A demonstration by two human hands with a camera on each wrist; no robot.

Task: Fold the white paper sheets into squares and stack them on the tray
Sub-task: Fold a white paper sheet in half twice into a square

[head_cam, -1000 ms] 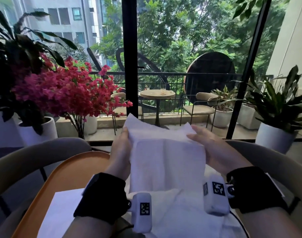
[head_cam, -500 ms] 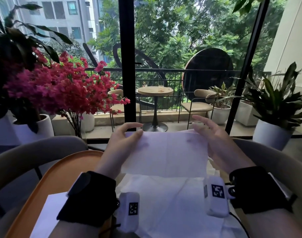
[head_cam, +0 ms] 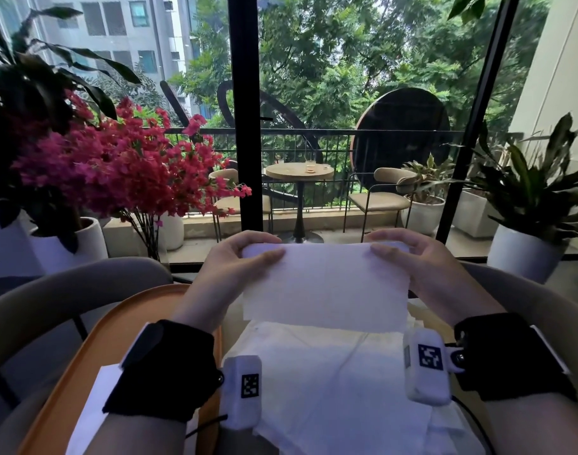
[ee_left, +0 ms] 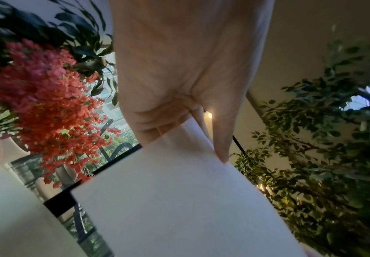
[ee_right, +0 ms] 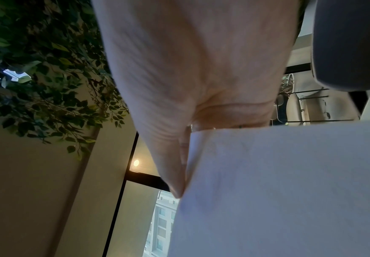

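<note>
A folded white paper sheet (head_cam: pixel 323 284) hangs in the air in front of me, a wide rectangle with its folded edge on top. My left hand (head_cam: pixel 248 257) pinches its upper left corner, thumb in front and fingers behind. My right hand (head_cam: pixel 402 254) pinches the upper right corner the same way. The left wrist view shows the sheet (ee_left: pixel 179 200) under my thumb, and the right wrist view shows the sheet (ee_right: pixel 278 182) beside my thumb. Below lie more white sheets (head_cam: pixel 330 382), loosely spread. An orange tray (head_cam: pixel 94 349) sits at the lower left with a white folded sheet (head_cam: pixel 94 399) on it.
Grey chair backs (head_cam: pixel 67 290) curve round the far side of the table. Pink flowers (head_cam: pixel 117 172) and potted plants (head_cam: pixel 537 198) stand behind, before a glass wall with a black frame post (head_cam: pixel 245 110).
The tall sheet held a second ago has been folded over to half its height. Both hands moved from its sides to pinch the top corners, and the sheet is lifted.
</note>
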